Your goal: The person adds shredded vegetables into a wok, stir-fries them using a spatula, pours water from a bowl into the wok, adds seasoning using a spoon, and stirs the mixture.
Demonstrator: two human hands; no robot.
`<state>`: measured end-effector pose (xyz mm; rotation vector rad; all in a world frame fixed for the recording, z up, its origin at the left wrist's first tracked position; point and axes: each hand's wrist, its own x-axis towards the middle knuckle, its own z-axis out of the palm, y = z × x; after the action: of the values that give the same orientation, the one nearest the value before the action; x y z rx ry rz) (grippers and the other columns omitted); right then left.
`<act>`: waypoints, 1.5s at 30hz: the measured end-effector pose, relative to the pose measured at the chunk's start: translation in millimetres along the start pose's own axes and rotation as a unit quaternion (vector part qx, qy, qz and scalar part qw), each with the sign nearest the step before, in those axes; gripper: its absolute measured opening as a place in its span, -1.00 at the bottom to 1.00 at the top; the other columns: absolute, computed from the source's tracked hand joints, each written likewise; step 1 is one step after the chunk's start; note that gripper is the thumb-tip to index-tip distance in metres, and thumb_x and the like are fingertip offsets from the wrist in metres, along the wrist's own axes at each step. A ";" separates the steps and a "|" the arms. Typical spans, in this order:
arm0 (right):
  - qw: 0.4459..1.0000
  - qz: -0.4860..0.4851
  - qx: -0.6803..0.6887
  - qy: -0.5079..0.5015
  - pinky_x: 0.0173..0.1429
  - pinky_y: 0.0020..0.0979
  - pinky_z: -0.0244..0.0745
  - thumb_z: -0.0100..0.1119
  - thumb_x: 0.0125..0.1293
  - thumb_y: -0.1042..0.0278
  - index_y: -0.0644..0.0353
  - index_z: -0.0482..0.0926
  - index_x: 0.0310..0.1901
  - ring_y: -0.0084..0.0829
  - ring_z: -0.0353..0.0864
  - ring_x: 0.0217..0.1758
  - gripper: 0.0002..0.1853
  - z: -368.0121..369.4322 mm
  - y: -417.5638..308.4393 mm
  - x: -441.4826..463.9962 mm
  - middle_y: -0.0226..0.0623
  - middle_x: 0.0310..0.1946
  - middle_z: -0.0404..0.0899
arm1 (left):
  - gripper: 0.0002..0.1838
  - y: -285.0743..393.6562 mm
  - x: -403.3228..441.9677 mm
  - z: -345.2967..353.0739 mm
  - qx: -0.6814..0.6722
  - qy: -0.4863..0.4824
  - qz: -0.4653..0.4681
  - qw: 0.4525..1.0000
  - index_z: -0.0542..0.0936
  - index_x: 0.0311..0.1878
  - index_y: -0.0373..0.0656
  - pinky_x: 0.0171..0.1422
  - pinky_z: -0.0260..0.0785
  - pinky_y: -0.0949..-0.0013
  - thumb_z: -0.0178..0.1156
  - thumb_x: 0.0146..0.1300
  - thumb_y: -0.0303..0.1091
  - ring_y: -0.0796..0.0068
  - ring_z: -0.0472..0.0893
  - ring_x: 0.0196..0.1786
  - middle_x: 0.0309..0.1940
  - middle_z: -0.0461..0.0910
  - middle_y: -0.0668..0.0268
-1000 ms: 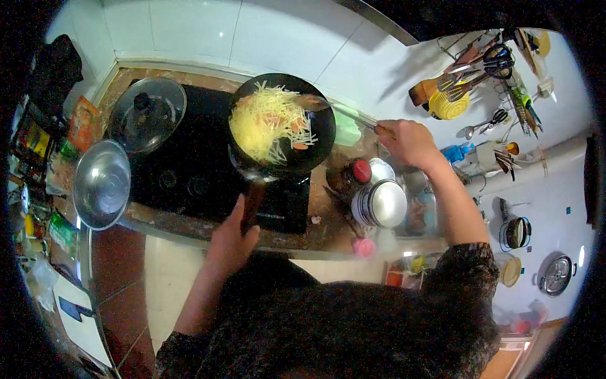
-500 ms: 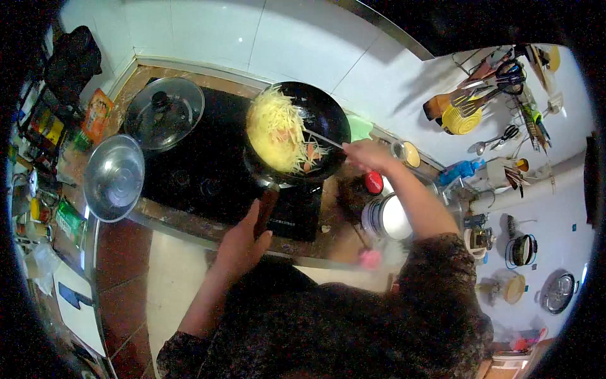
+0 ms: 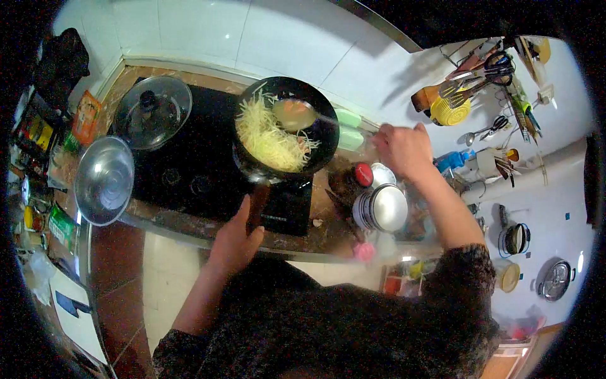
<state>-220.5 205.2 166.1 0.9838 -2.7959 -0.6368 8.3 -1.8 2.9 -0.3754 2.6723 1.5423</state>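
"Ladle (image 3: 295, 115) is showing above the shreds (image 3: 271, 144) now, and the right hand (image 3: 404, 150) is sitting farther right of the pan (image 3: 326, 134)."

"Fingers?"

"Right ones are closing round the ladle's handle; left ones (image 3: 237, 243) are curling round the pan handle (image 3: 258, 203), near side."

"Edges?"

"Shreds are lying left and near, inside the rim. Hob (image 3: 211, 142) is separating pan from lid (image 3: 165, 117); wall (image 3: 278, 41) is standing beyond the far rim."
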 end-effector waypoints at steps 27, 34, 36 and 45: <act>0.971 -0.236 -0.012 0.032 -0.14 -0.30 0.21 0.15 0.07 0.32 -0.05 0.52 -0.07 -0.35 0.51 -0.34 -0.68 -14.6 41.4 -8.8 -0.37 -0.50 0.47 | -0.23 1.0 1.6 0.2 -0.012 -0.007 -0.019 1.000 0.00 0.37 -0.16 0.10 0.31 0.09 0.11 0.15 -0.24 -0.15 0.47 0.00 -0.02 0.45 -0.17; 0.986 -0.132 0.050 -0.091 -0.11 -0.29 0.28 0.16 0.06 0.39 0.06 0.57 -0.05 -0.33 0.58 -0.26 -0.65 -67.2 58.4 -14.3 -0.27 -0.37 0.62 | -0.24 -2.7 3.0 -0.7 -0.010 -0.017 -0.006 1.000 0.00 0.37 -0.20 0.09 0.31 0.09 0.10 0.15 -0.25 -0.16 0.47 -0.01 -0.05 0.46 -0.19; 0.971 -0.177 -0.031 -0.157 -0.12 -0.30 0.29 0.17 0.05 0.35 0.06 0.59 -0.08 -0.31 0.57 -0.27 -0.67 -67.0 42.3 -6.7 -0.25 -0.41 0.61 | -0.24 -3.3 3.2 -0.6 -0.002 -0.007 0.010 1.000 0.00 0.37 -0.21 0.08 0.32 0.09 0.10 0.15 -0.26 -0.16 0.48 -0.03 -0.06 0.47 -0.19; 0.993 -0.033 0.037 -0.103 -0.19 -0.14 0.49 0.05 0.16 0.22 0.09 0.57 -0.22 -0.09 0.61 -0.29 -0.78 28.0 -12.8 21.3 -0.04 -0.38 0.60 | -0.24 5.0 3.5 -7.3 -0.024 -0.027 -0.040 0.999 0.02 0.37 -0.19 0.07 0.33 0.13 0.12 0.14 -0.26 -0.12 0.49 -0.03 -0.04 0.47 -0.15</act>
<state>-236.5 192.8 134.6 1.0868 -2.9959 -0.6842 4.5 -6.3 10.3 -0.4308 2.5505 1.5732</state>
